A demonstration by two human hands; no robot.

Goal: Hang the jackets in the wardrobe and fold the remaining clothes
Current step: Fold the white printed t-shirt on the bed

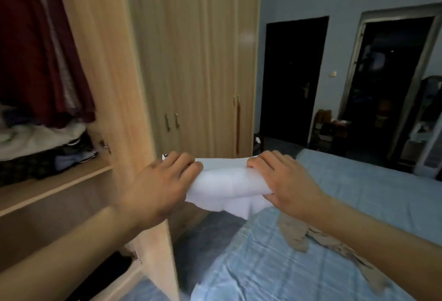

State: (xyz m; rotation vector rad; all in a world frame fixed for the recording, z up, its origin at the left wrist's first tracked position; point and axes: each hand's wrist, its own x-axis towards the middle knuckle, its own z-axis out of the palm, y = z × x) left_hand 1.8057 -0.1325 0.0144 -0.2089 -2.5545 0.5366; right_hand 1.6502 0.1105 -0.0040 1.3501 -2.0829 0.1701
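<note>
A folded white garment is held in the air between the wardrobe and the bed. My left hand grips its left end and my right hand grips its right end, fingers curled over the top edge. A beige garment lies crumpled on the blue bedspread under my right forearm. The open wardrobe at the left shows dark red hanging clothes above a shelf of piled folded clothes.
The open wardrobe door stands edge-on just left of my left hand. Closed wardrobe doors fill the middle. A dark door and an open doorway are at the back right. Grey-blue floor runs between wardrobe and bed.
</note>
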